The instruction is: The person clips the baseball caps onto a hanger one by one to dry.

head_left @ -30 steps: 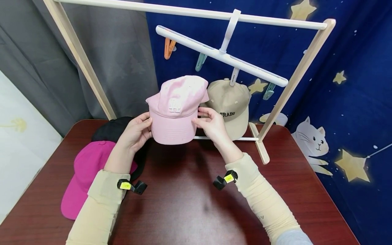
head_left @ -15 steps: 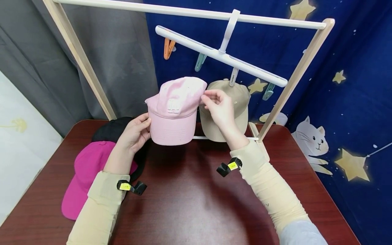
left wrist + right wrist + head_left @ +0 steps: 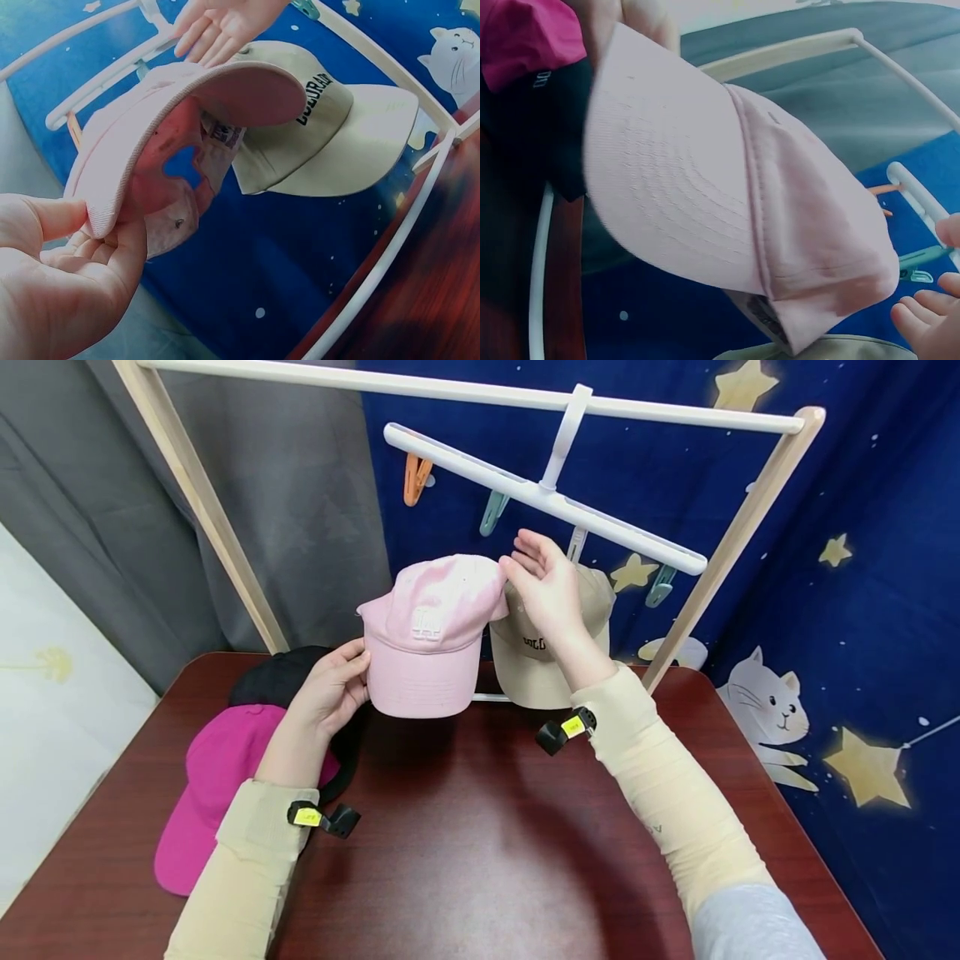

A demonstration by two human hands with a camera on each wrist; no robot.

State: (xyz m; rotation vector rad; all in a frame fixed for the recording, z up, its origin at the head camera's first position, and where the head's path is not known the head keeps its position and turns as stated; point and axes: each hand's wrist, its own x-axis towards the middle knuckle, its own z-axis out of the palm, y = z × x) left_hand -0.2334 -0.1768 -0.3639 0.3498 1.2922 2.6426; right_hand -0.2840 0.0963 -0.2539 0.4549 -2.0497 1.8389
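Pink cap [image 3: 423, 652]: held up in the air over the far part of the surface [image 3: 450, 827], left of the beige cap [image 3: 528, 681] and below the hanger [image 3: 517, 487].
Left hand [image 3: 330, 689]: at the left side of the brim, pinching its edge between thumb and fingers.
Right hand [image 3: 551, 589]: raised by the upper right edge of the crown, with fingers loosely apart and holding nothing; touching the crown or just beside it, cannot tell which.
Crown from right fingers: to the left and slightly lower.
Long axis: from brim to crown, low and near to high and far, with a slight lean to the right.
Teal clip [image 3: 493, 512]: above the right part of the crown, apart from it, up and left of the right fingers.
Nearer hand to teal clip: right, clearly; left much lower, at the brim.
Orange clip [image 3: 416, 479]: farther left and higher.
White clip [image 3: 576, 543]: above the beige cap, partly hidden behind the right hand.
Hanger tilt: high at the left end, low at the right.
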